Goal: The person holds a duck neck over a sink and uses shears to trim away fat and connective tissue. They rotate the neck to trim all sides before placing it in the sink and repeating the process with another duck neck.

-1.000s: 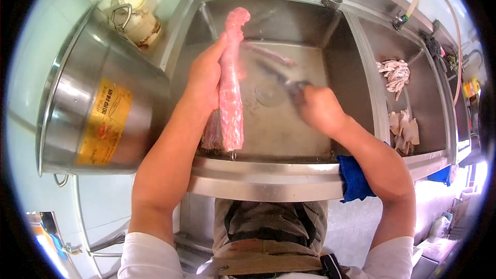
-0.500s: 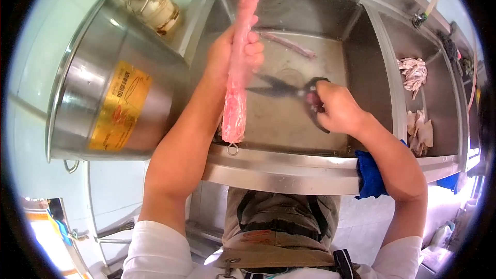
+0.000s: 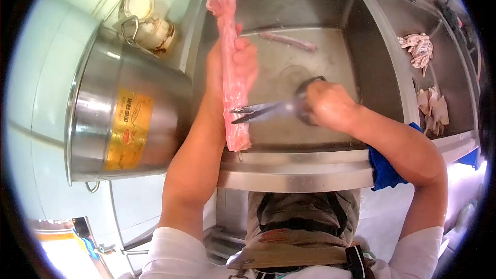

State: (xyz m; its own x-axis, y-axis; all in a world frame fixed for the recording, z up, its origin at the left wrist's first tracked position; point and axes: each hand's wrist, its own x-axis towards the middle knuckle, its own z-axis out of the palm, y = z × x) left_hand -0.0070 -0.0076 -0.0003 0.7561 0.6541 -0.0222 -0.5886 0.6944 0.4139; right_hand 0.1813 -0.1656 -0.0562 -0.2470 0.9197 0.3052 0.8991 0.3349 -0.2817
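Observation:
My left hand is wrapped round a long pink piece of raw meat, held upright over the left side of a steel sink. The lower end of the meat comes down close to the sink's front rim. In my right hand is a pair of dark-handled scissors, gripped by the handles. The blades point left, parted slightly, and their tips overlap the lower part of the meat. A thin strip of meat lies on the sink floor behind.
To the left stands a big steel pot with a yellow label. The second basin, on the right, holds a pile of pale thin pieces and some flat pale pieces. A blue cloth hangs over the front rim.
The scissors have moved left and down, from beside the meat to across its lower part. The camera view has shifted slightly, and the meat's top end now leans left.

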